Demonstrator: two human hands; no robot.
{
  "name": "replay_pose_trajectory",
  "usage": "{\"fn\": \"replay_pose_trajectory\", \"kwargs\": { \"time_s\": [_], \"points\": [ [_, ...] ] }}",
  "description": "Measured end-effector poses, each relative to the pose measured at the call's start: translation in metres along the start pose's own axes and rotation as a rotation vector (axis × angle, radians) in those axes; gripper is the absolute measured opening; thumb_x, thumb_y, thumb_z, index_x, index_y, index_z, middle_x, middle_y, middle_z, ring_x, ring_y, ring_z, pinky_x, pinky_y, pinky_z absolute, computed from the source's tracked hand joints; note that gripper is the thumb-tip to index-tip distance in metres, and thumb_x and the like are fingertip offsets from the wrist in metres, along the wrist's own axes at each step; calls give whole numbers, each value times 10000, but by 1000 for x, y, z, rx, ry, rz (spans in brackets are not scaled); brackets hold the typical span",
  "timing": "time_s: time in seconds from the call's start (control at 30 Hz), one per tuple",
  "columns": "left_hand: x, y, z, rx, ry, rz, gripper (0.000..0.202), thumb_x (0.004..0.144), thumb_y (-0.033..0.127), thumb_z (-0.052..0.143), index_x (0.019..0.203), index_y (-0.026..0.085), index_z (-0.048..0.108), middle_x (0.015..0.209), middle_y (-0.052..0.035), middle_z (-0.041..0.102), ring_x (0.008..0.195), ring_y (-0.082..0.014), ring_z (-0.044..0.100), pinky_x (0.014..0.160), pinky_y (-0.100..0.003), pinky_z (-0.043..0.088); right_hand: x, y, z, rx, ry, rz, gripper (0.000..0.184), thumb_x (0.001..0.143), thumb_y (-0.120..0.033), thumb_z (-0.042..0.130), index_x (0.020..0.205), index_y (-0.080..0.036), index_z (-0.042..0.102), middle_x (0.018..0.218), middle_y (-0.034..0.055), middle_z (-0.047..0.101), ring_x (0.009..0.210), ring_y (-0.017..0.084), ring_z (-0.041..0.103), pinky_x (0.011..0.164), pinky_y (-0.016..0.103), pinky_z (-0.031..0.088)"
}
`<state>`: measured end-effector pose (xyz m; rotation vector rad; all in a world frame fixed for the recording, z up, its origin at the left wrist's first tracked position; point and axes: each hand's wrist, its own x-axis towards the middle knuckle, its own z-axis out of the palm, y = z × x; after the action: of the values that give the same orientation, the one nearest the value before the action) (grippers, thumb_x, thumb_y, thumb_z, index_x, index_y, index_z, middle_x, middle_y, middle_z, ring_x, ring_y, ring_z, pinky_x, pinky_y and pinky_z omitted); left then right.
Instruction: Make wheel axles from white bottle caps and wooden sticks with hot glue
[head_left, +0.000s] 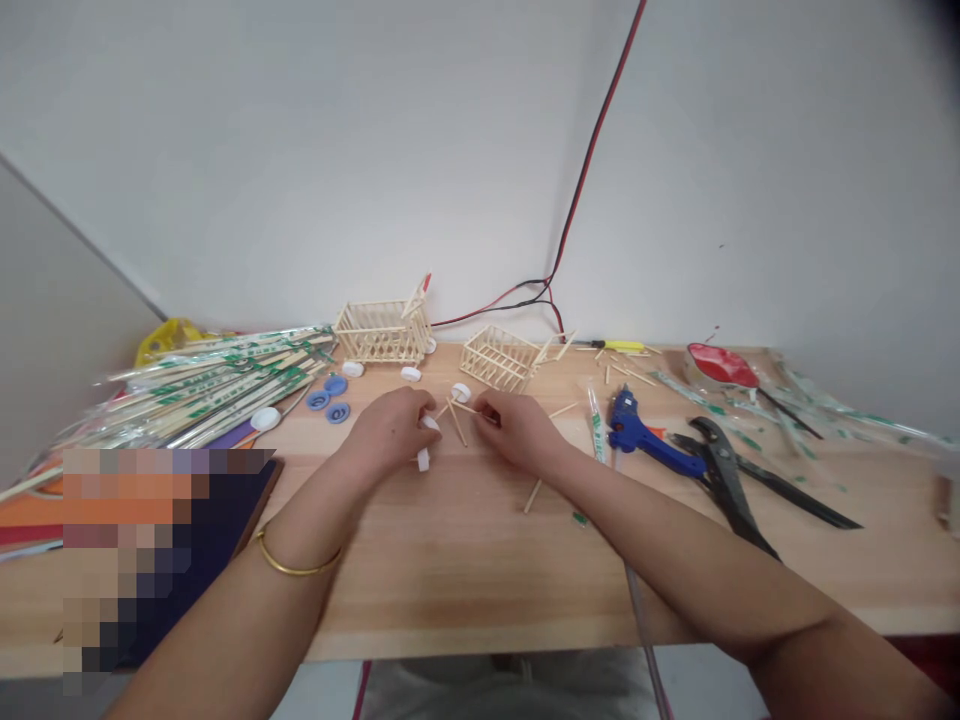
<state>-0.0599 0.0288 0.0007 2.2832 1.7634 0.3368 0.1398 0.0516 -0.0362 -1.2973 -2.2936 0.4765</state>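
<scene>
My left hand point(390, 430) rests on the wooden table point(465, 560) with its fingers curled round white bottle caps point(424, 458) joined by a thin stick. My right hand point(517, 428) is closed in a pinch on a thin wooden stick point(463, 406), which reaches left toward a white cap point(460, 392). The two hands sit close together at the table's middle. Another short stick point(456, 424) lies between them.
Two small stick-built crates point(384, 332) point(501, 356) stand at the back. A heap of wrapped chopsticks point(217, 385) lies left, with blue caps point(330, 398). A blue glue gun point(645, 436), black pliers point(724, 470), a red dish point(721, 364) and a red-black cable point(592, 150) are to the right.
</scene>
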Motion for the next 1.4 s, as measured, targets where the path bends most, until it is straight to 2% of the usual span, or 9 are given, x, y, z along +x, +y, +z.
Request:
{"fn": "replay_pose_trajectory", "kwargs": {
  "time_s": [0.2,0.47,0.63,0.77,0.87,1.03,1.23,1.4],
  "points": [
    [0,1,2,47,9,2,94,665,173,567,749,185,608,773,-45,600,731,-193,569,635,-289,402,0,-2,0,-48,20,-11,102,815,-206,517,771,-166,600,729,20,614,659,122,519,600,223,327],
    [1,-2,8,81,29,0,162,657,150,560,805,194,608,857,-59,609,783,-205,585,664,-298,421,1,-3,1,-52,3,-20,80,798,-191,527,780,-167,601,751,25,607,696,131,527,631,229,350],
    [0,1,7,54,9,-29,258,655,167,574,911,177,604,926,-76,621,841,-221,595,709,-311,439,-4,-13,-2,-134,79,-53,116,830,-243,520,831,-168,609,820,54,628,770,157,548,678,251,354],
    [-1,1,6,49,4,-25,312,658,177,573,969,163,593,941,-83,616,862,-221,594,726,-309,439,-10,-23,1,-270,-10,-66,266,865,-352,485,710,-176,610,722,55,631,671,153,546,604,265,313],
    [-1,-1,8,59,5,-18,305,663,181,572,967,165,588,928,-82,616,850,-220,593,715,-310,435,-12,-26,5,-326,-53,-67,304,856,-399,497,687,-176,613,722,62,642,655,161,555,583,274,308],
    [-1,-2,11,75,20,-9,226,662,168,585,887,186,582,887,-64,619,837,-209,591,691,-291,425,-9,-23,8,-336,-56,-32,255,853,-342,503,697,-179,622,745,65,659,705,178,585,600,276,331],
    [-1,-1,10,61,7,-18,227,675,162,571,901,181,580,904,-66,620,837,-205,589,707,-295,423,-11,-26,3,-305,-24,-2,177,829,-304,515,742,-184,611,744,47,653,677,163,575,576,262,308],
    [-1,-2,10,65,14,-20,218,681,168,558,898,185,575,900,-65,617,822,-208,588,687,-298,417,-16,-29,-1,-242,-86,25,142,822,-267,517,771,-184,619,724,41,656,651,153,565,558,247,283]
  ]
}}
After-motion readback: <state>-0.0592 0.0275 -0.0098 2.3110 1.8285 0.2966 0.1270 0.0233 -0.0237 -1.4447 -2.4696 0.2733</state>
